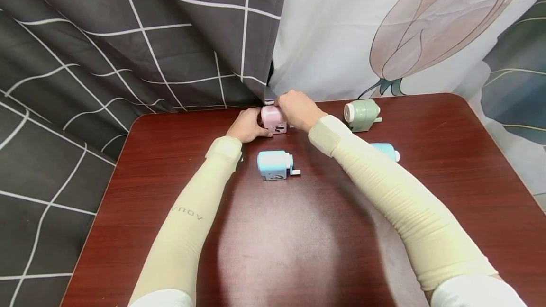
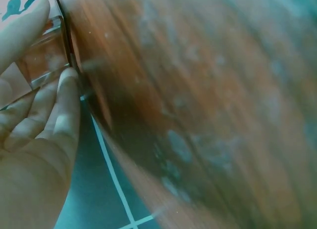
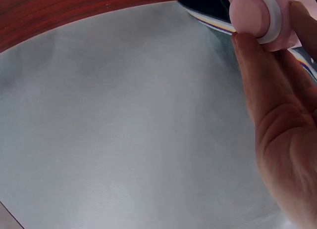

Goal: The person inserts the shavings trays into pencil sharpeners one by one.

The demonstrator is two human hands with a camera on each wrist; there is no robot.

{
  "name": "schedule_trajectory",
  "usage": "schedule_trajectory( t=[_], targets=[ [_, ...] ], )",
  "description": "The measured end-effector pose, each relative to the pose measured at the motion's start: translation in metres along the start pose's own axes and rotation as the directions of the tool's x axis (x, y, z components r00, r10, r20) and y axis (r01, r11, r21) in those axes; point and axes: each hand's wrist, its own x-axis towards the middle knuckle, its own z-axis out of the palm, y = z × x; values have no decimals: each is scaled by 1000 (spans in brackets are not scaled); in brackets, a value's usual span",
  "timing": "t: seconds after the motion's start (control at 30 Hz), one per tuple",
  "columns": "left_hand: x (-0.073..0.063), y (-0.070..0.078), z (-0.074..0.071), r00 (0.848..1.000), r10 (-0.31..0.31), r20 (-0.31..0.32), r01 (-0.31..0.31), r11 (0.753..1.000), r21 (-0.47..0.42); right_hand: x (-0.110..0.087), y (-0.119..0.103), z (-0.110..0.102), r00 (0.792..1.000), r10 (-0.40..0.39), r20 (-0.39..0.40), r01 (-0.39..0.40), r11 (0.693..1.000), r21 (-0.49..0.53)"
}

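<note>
A pink pencil sharpener (image 1: 274, 118) with a dark picture on its side stands at the table's back edge. My left hand (image 1: 247, 126) holds it from the left, thumb along its front. From the right, my right hand (image 1: 299, 109) grips its other end. The left wrist view shows fingers around a see-through drawer (image 2: 45, 53) on the sharpener. In the right wrist view, fingertips lie at a round pink knob (image 3: 249, 15) with the thumb on the body. Just in front of the hands is a light blue sharpener (image 1: 273, 165), its crank to the right.
A green sharpener (image 1: 362, 115) stands at the back right. Nearer, another blue sharpener (image 1: 386, 150) is partly hidden by my right forearm. Dark checked and pale flowered curtains (image 1: 328, 27) hang right behind the reddish-brown table (image 1: 162, 155).
</note>
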Motion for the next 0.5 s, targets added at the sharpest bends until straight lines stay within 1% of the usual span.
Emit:
schedule_trajectory(
  t=[0.2,0.3,0.4,0.5],
  targets=[
    [-1,-1,1,1000,-1,0,1,1000,1,1,-2,3,1000,18,-2,-18,1000,-15],
    [-3,-2,1,1000,-2,7,2,1000,-6,-1,-4,3,999,43,10,-43,999,-20],
    [-7,-3,-4,1000,-11,23,11,1000,-22,-5,-6,-2,995,94,31,-93,996,-14],
    [-14,-4,-15,999,-37,29,38,998,-42,-12,-7,-13,986,161,37,-162,987,11]
  ],
)
